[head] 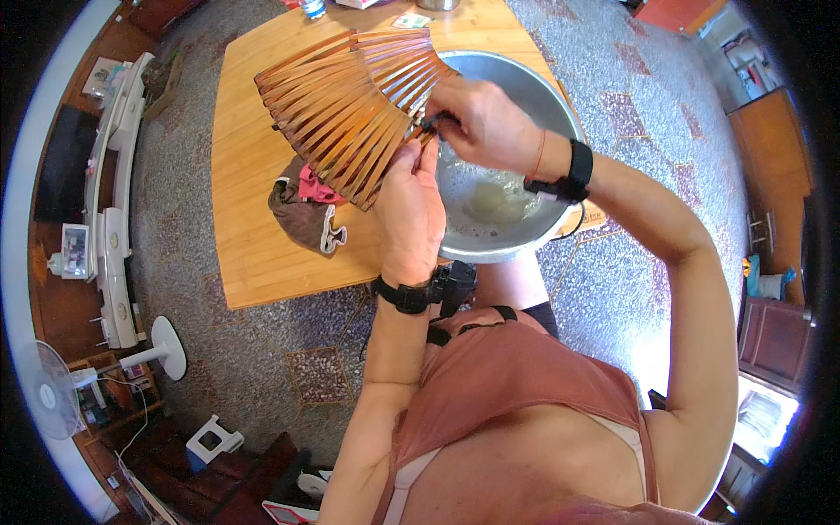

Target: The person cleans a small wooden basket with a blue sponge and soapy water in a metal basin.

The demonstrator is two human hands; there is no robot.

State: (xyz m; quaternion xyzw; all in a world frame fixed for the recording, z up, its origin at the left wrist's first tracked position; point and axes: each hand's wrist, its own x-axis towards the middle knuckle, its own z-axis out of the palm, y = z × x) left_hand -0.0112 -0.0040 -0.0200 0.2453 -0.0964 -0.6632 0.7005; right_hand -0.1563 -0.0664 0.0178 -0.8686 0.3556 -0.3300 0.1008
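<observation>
A curved, fan-shaped piece of brown wooden slats (348,111), perhaps bamboo, is raised over the table and the near-left part of a metal basin (558,105). My left hand (413,210) grips its narrow lower end, thumb on top. Against that same end, my right hand (489,118) is closed, slightly blurred, on a small dark item (441,120); my fingers hide most of it. Cloudy, bubbly water fills the bottom of the basin, and a pale yellowish lump (495,203) shows in it.
The basin stands at the right side of a wooden table (243,197). Crumpled brown cloth (295,216) and pink cloth (316,185) lie beneath the slats. At the far edge are a plastic bottle (314,8) and a metal pot (438,4). A white fan (167,348) stands left.
</observation>
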